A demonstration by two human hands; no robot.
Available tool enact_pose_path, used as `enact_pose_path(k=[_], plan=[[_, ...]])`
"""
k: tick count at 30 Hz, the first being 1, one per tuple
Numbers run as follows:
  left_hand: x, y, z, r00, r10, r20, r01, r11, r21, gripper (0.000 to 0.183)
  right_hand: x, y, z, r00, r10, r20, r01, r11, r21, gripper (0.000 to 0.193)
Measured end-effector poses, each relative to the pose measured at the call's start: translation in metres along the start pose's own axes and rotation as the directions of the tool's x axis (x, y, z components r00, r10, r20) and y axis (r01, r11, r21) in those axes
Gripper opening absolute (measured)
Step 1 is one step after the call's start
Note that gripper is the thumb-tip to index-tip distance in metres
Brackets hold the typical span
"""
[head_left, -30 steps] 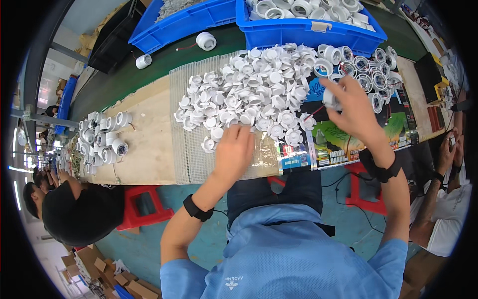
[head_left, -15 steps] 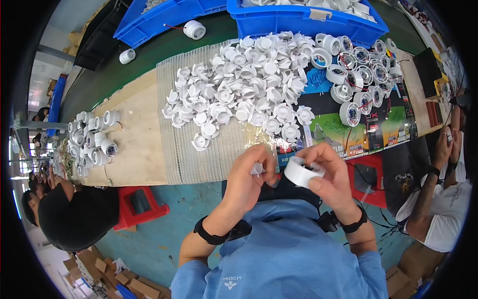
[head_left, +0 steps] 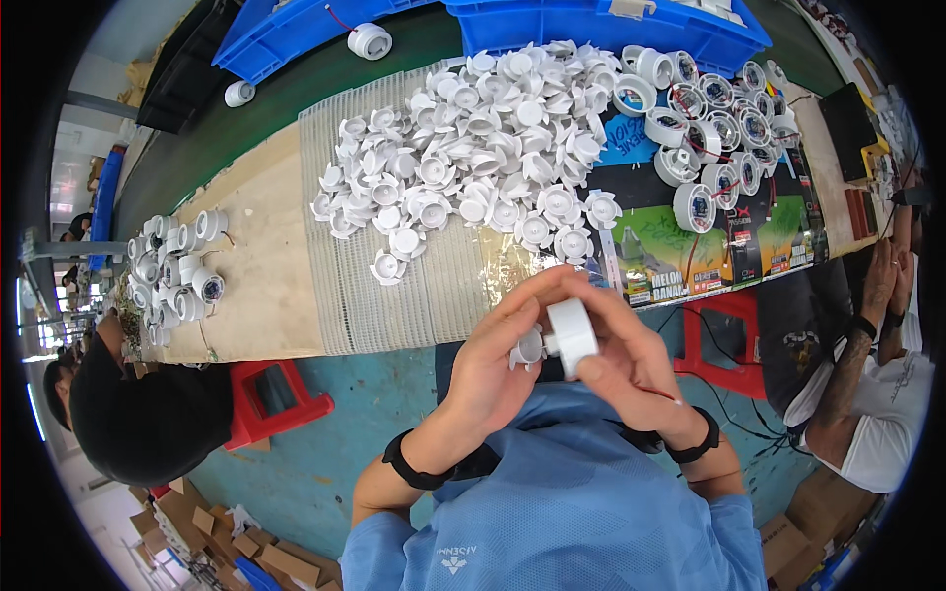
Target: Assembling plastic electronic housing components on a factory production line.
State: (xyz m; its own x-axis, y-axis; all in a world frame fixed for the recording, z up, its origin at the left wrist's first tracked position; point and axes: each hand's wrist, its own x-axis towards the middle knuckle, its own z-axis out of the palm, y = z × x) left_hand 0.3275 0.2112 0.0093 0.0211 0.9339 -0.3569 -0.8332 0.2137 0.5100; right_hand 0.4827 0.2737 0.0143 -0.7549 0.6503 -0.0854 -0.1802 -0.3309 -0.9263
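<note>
In front of my chest my two hands meet above the table's front edge. My left hand is closed on a small white fan wheel. A white round motor housing stands on its side in the fingers of my right hand, with a red wire trailing near the wrist. The fan wheel and the housing sit end to end, a short stub between them; whether they are joined I cannot tell. On the table ahead lies a big heap of white fan wheels.
White housings with circuit boards and wires cluster at the right; more housings lie at the left. Blue bins stand along the far side. Red stools flank me, and people sit on both sides.
My right hand has turned the housing onto its side and brought it left against the fan wheel. My hands have drawn together. The view has shifted slightly.
</note>
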Motion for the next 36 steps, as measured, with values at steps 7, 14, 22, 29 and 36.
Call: enact_pose_path(k=[7, 14, 22, 29, 36], plan=[[-0.003, 0.0, 0.003, 0.998, 0.058, -0.025, -0.055, 0.992, 0.111, 0.047, 0.001, 0.011, 0.001, 0.979, -0.192, 0.063, 0.202, 0.933, -0.297, 0.061], [-0.008, 0.002, 0.006, 0.997, 0.07, -0.019, -0.067, 0.99, 0.127, 0.045, 0.0, 0.006, -0.002, 0.975, -0.199, 0.1, 0.221, 0.918, -0.329, 0.061], [-0.023, -0.003, 0.026, 0.979, 0.166, -0.114, -0.109, 0.914, 0.39, 0.057, -0.007, -0.006, 0.0, 0.946, -0.233, 0.228, 0.319, 0.801, -0.506, 0.068], [-0.011, 0.002, 0.015, 0.933, 0.322, 0.161, -0.343, 0.66, 0.668, 0.062, 0.02, -0.025, -0.017, 0.963, 0.104, 0.248, -0.069, 0.987, -0.146, 0.061], [-0.001, 0.009, -0.025, 0.904, 0.421, 0.078, -0.36, 0.647, 0.672, 0.026, 0.109, -0.049, -0.089, 0.947, 0.127, 0.294, 0.024, 0.887, -0.461, 0.046]])
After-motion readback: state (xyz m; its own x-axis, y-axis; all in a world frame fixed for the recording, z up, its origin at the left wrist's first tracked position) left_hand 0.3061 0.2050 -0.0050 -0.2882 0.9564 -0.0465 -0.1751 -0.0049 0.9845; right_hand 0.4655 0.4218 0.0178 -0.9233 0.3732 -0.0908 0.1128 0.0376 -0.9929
